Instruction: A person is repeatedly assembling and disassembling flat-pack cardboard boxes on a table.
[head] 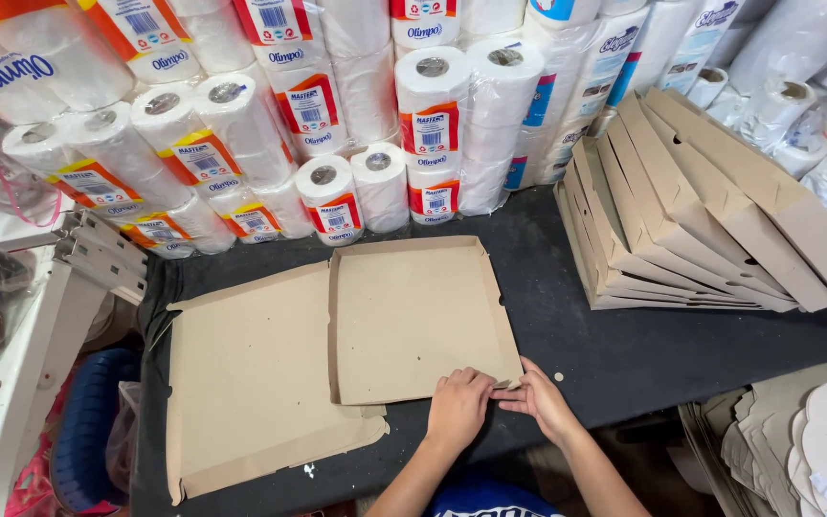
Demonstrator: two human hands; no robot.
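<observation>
The flat brown cardboard box (413, 321) lies open on the dark table (586, 325), half folded: its right part has raised walls, the left part is still flat. The left hand (458, 407) and right hand (543, 400) are close together, both pinching the near right corner. Folded boxes (691, 215) lean at far right, before stacked paper rolls (318, 115).
</observation>
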